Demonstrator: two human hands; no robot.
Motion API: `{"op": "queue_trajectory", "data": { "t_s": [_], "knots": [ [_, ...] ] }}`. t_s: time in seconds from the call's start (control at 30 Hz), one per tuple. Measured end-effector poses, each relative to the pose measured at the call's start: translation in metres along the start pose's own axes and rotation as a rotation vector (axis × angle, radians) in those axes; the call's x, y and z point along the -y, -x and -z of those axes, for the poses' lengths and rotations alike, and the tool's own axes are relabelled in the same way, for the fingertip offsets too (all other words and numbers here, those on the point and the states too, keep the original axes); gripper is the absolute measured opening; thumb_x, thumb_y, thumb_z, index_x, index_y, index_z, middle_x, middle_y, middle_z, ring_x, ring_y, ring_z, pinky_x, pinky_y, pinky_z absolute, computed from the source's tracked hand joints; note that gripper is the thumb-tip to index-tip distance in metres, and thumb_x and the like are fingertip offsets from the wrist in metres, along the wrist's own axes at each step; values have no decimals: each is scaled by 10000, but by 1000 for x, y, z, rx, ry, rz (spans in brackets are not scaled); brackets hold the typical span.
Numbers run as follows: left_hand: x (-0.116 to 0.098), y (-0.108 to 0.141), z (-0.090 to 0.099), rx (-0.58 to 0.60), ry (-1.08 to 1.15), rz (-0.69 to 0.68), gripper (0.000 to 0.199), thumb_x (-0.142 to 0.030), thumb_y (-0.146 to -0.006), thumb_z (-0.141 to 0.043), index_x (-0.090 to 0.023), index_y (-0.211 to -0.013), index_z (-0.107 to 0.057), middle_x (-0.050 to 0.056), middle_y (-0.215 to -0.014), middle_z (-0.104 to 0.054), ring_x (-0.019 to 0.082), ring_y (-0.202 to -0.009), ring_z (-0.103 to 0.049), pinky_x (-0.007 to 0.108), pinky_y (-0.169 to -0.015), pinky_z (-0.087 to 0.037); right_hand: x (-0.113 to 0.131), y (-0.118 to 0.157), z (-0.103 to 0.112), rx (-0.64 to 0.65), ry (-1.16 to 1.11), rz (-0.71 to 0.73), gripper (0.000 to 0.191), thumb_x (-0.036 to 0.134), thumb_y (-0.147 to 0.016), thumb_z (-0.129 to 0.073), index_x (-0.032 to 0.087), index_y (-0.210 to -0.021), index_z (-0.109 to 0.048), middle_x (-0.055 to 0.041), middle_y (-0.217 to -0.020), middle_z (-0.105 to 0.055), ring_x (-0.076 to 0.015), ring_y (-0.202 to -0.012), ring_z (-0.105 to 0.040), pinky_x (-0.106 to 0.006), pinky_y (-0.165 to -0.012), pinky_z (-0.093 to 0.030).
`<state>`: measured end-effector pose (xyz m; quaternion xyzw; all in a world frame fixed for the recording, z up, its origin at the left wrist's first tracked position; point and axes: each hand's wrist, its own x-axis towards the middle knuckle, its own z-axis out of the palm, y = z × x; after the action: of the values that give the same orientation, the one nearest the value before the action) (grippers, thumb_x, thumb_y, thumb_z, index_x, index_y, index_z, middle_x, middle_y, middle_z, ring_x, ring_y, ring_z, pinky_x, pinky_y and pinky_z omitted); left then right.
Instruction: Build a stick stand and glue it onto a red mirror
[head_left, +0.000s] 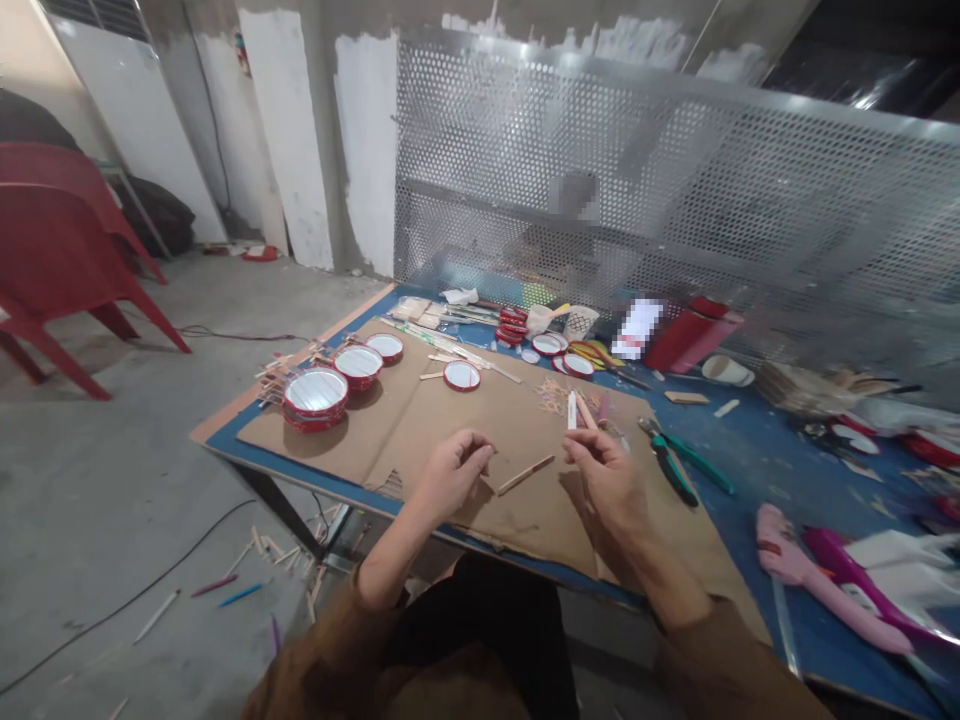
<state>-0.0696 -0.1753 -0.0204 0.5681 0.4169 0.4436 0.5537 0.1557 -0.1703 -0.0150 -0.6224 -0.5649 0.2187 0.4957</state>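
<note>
My left hand (459,468) is over the cardboard sheet (420,430), its fingers curled and thumb close to the fingertips; anything between them is too small to make out. My right hand (606,472) is also pinched, near a white stick (572,410) and a pale wooden stick (586,412); whether it grips either is unclear. On the cardboard between my hands lies a thin brown stick (526,475). A round red-rimmed white disc (462,375) rests farther back. Stacks of similar discs (316,392) stand at the left, with small sticks beside them.
Green-handled pliers (671,470) lie right of my right hand. A pink glue gun (817,580) rests at the table's right front. Cups (579,322), red-rimmed pieces and a red box (686,335) line the back, before a perforated metal panel (480,130). Red chairs (67,250) stand left.
</note>
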Motion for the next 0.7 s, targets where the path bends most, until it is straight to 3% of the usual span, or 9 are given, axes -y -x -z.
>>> {"op": "queue_trajectory", "data": {
  "t_s": [0.1, 0.23, 0.33, 0.4, 0.5, 0.6, 0.7],
  "knots": [
    [2, 2, -1, -62, -177, -119, 189, -348, -843, -504, -183, -774, -567, -21, -618, -533, 93, -532, -475, 201, -538, -368, 7, 5, 2, 22, -188, -157, 390, 511, -696, -716, 172, -890, -702, -14, -678, -637, -133, -588, -562, -256, -559, -457],
    [8, 2, -5, -113, -390, -272, 192, -294, -863, -509, -197, -719, -591, 22, -691, -587, 143, -686, -532, 239, -665, -391, 17, 9, 6, 234, -544, -368, 440, 580, -751, -630, 174, -907, -688, -35, -695, -634, -129, -549, -558, -232, -452, -408],
    [13, 1, -7, -131, -455, -302, 177, -258, -868, -504, -203, -732, -603, 38, -757, -613, 162, -751, -553, 248, -706, -397, 21, 11, 9, 335, -581, -391, 519, 626, -832, -471, 161, -905, -691, -71, -700, -640, -156, -566, -585, -260, -453, -429],
    [15, 1, -7, -137, -466, -310, 178, -254, -871, -504, -206, -743, -619, 44, -776, -622, 167, -774, -562, 249, -721, -399, 22, 14, 10, 328, -588, -382, 523, 624, -834, -468, 161, -909, -699, -83, -720, -653, -164, -586, -598, -270, -467, -446],
    [14, 2, -4, -109, -419, -308, 204, -257, -872, -501, -203, -727, -635, 45, -753, -635, 165, -758, -575, 248, -714, -399, 25, 22, 9, 260, -648, -427, 430, 558, -723, -671, 163, -885, -717, -71, -747, -669, -145, -606, -597, -242, -474, -447],
    [10, 4, -1, -88, -358, -289, 193, -251, -850, -518, -195, -706, -632, 35, -725, -644, 154, -719, -575, 244, -694, -397, 31, 31, 7, 162, -610, -452, 382, 430, -558, -842, 162, -796, -711, -24, -664, -646, -110, -552, -559, -198, -434, -402],
    [7, 5, 1, -132, -312, -258, 186, -273, -831, -539, -188, -682, -611, 13, -659, -603, 138, -662, -541, 236, -659, -385, 39, 39, 4, 113, -537, -436, 398, 432, -483, -876, 157, -665, -651, 17, -536, -583, -79, -451, -485, -177, -386, -334]
  ]
}}
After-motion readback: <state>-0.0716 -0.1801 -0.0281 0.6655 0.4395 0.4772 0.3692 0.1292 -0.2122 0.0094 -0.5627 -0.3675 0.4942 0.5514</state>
